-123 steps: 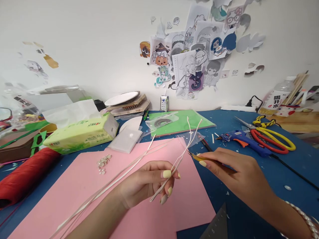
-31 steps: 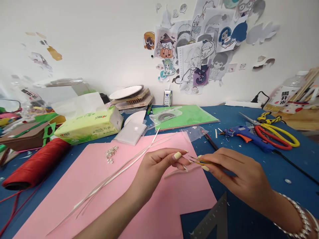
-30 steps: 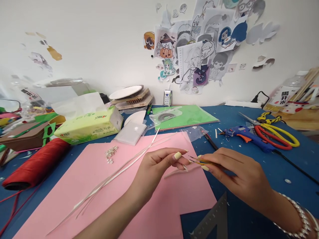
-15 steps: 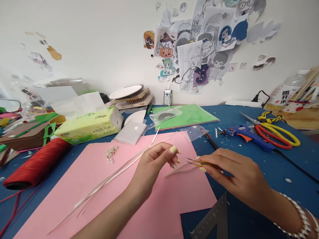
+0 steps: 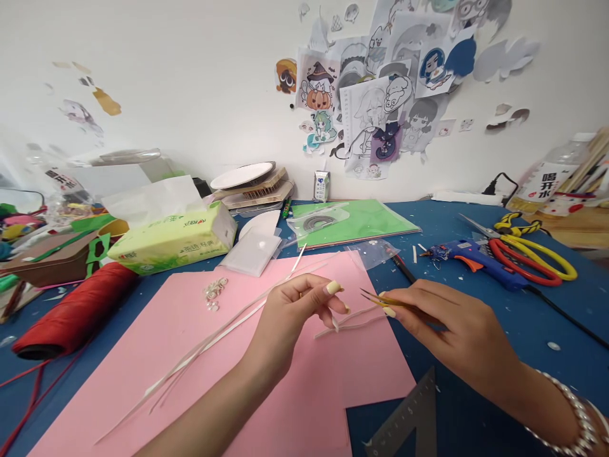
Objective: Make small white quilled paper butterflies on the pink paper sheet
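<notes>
My left hand (image 5: 297,317) hovers over the pink paper (image 5: 266,393), thumb and forefinger pinched together. Whatever sits between those fingertips is too small or hidden to make out. My right hand (image 5: 451,330) grips a pair of gold tweezers (image 5: 402,303), their thin tips pointing left toward my left fingertips but apart from them. Beneath both hands lie short pale paper strips (image 5: 352,327). Longer white and grey strips (image 5: 200,349) stretch diagonally across the paper to the left of my left hand. A small pile of coiled paper pieces (image 5: 216,289) rests near the paper's upper left part.
A blue glue gun (image 5: 480,260) and scissors (image 5: 523,260) lie at right on the blue table. A triangular ruler (image 5: 404,422) is at the front. Left stand a red thread spool (image 5: 76,311) and a tissue pack (image 5: 176,241); green sheets (image 5: 361,222) lie behind.
The tweezers in my right hand have drawn slightly right and up, and their tips look closer together. The lower fingers of my left hand have spread a little; its pinch stays.
</notes>
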Available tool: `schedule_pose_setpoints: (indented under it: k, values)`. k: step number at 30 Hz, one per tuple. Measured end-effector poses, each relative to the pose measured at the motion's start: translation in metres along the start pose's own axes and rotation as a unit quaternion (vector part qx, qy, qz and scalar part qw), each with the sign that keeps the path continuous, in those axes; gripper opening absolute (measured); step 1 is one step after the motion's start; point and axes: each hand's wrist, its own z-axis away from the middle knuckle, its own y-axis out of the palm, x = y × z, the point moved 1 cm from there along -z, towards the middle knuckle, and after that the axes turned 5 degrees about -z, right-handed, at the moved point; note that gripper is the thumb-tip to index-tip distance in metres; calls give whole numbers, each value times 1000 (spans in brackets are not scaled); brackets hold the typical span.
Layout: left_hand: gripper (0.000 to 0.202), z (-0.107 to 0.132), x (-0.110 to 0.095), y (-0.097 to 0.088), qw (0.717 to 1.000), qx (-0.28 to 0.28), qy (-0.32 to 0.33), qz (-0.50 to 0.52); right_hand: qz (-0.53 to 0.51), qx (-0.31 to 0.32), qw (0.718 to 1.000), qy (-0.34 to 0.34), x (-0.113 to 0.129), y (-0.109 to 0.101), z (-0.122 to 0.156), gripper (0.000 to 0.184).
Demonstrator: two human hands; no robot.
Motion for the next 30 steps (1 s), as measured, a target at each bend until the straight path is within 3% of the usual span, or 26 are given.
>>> schedule_pose_setpoints:
  k: [11,21,26,30]
  values:
    - [31,-1,0,-2,999,-30,20,-33,-1,21,997,73,-7,0,-1,15]
    - [15,-3,0,-2,997,-32,-18,-66,-22,31,999,37,-3,0,-2,16]
    - [17,-3,-1,0,994,-25,-21,-103,-15,31,998,44,-3,0,-2,17]
    - [31,-3,-1,-1,991,-29,-19,-126,-17,27,999,38,-4,0,-1,17]
